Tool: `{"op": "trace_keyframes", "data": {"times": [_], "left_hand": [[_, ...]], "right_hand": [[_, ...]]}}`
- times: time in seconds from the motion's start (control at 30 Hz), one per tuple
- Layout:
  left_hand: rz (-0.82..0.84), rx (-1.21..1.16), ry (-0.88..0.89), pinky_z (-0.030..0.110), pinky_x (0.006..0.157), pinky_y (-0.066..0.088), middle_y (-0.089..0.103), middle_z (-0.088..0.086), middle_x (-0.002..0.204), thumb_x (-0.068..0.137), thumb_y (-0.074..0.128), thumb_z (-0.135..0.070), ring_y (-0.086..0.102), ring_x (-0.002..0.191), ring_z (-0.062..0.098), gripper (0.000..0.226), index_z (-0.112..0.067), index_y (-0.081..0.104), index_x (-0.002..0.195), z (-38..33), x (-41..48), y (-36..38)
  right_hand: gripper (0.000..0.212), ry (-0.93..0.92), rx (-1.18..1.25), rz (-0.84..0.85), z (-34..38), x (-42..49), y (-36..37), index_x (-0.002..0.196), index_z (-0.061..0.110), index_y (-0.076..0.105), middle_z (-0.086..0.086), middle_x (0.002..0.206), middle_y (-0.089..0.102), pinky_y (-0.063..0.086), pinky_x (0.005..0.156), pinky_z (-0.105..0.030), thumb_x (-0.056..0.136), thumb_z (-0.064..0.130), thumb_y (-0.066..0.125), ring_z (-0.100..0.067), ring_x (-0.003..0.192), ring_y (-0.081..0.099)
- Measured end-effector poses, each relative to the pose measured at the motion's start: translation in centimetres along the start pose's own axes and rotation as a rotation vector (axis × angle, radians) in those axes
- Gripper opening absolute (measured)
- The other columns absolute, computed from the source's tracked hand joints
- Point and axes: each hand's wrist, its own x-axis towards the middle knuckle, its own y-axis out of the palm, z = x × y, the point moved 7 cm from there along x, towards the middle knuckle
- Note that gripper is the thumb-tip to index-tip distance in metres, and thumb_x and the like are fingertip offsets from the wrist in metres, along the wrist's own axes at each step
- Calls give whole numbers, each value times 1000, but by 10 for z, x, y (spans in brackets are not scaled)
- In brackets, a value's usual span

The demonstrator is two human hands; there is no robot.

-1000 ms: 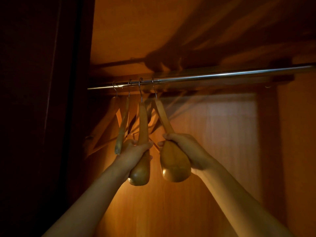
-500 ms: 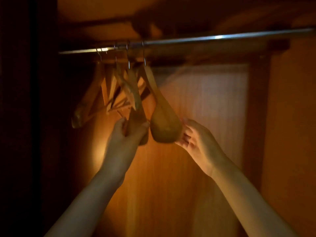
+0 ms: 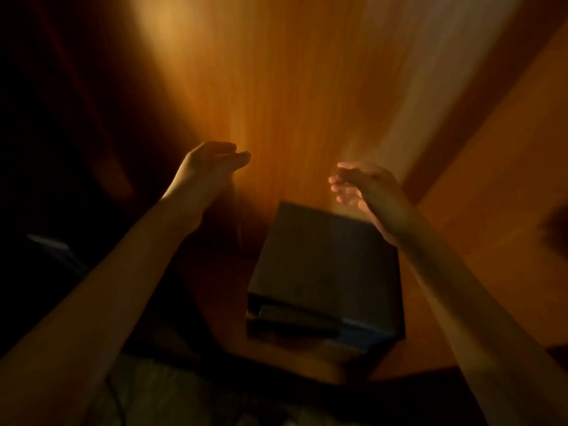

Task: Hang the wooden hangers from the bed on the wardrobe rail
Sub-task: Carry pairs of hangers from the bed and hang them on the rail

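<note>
Both bare arms reach forward, well apart. The left hand (image 3: 212, 162) is loosely cupped with fingers curled, holding nothing. The right hand (image 3: 365, 187) is also empty, its fingers loosely spread and blurred.

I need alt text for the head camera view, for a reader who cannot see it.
Two empty hands, left hand and right hand, reach forward inside a dim wooden wardrobe. Below them sits a dark box. The picture is blurred; no hangers show.

dark box (image 3: 325, 272) blurred, perhaps a safe, forearms cut off below
</note>
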Motion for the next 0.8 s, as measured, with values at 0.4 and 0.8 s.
{"op": "trace_keyframes", "data": {"times": [0.4,0.8], "left_hand": [[124,275,-843,34,84,44,59,16,114,90,54,-13,54,98,24,35,-2,54,124,343,-167,-9],[421,645,-1007,39,94,42,57,21,116,90,53,-10,54,106,32,37,1,52,126,423,-224,-28]], "right_hand": [[26,850,-152,-55,-339,-202,21,107,-9,61,-40,113,58,40,63,-28,90,10,53,-20,67,52],[17,1230,-37,-218,-405,-360,59,82,-1,62,-13,74,57,41,58,-30,86,13,52,-19,68,56]]}}
